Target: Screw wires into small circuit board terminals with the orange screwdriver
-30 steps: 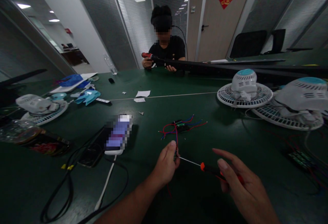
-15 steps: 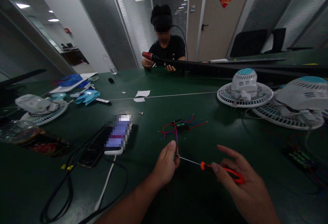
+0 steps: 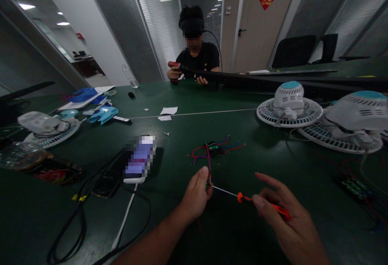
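Holding | left fingers (image 3: 202,175): mostly hidden greenish board (image 3: 207,184), red wire (image 3: 209,160) | right fingers (image 3: 274,183): orange-and-black screwdriver (image 3: 241,197), thin silvery shaft (image 3: 224,191)

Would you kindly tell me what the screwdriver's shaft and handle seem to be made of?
Shaft: probably smooth metal, since it looks thin, straight and silvery.
Handle: likely plastic, possibly with rubber, judging by its moulded-looking orange and black parts; the fingers hide some of it.

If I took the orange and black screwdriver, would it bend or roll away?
The screwdriver probably won't bend: its thin shaft looks straight and metallic. Set down, it might roll a little, since its handle looks rounded.
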### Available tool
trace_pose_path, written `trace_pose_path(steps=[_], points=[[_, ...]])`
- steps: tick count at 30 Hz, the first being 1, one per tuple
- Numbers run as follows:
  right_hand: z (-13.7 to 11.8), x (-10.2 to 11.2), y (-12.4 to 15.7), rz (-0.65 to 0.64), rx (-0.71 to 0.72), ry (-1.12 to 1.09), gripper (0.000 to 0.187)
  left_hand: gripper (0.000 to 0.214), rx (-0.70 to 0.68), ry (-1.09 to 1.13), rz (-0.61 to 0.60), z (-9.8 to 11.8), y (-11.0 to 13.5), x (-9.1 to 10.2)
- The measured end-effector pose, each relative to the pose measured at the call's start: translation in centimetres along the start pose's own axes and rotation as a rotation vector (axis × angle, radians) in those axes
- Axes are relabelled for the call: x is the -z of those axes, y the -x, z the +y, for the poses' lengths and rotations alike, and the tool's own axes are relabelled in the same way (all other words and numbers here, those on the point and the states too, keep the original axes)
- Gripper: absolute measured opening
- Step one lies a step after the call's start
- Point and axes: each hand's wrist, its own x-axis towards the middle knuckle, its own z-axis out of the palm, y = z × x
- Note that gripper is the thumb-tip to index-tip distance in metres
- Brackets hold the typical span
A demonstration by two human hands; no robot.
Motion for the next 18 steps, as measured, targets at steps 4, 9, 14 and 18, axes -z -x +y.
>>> trace_pose_path(steps=[4, 9, 14, 18], points=[[-1.2, -0.2, 0.3, 0.058, -0.160, 0.033, 0.044, 0.056, -0.003, 0.020, -0.017, -0.2, -0.1, 0.0], [-0.7, -0.2, 0.1, 0.044, -0.081, 0.016, 0.039, 0.058, 0.028, 0.070, 0.045, -0.4, -0.1, 0.0], [0.2, 0.0, -0.3, 0.006, -0.031, 0.104, 0.042, 0.058, 0.038, 0.075, 0.044, -0.3, 0.0, -0.1], [0.1, 0.2, -0.4, 0.041, -0.051, 0.094, 0.042, 0.059, 0.029, 0.058, 0.025, -0.2, 0.1, -0.1]])
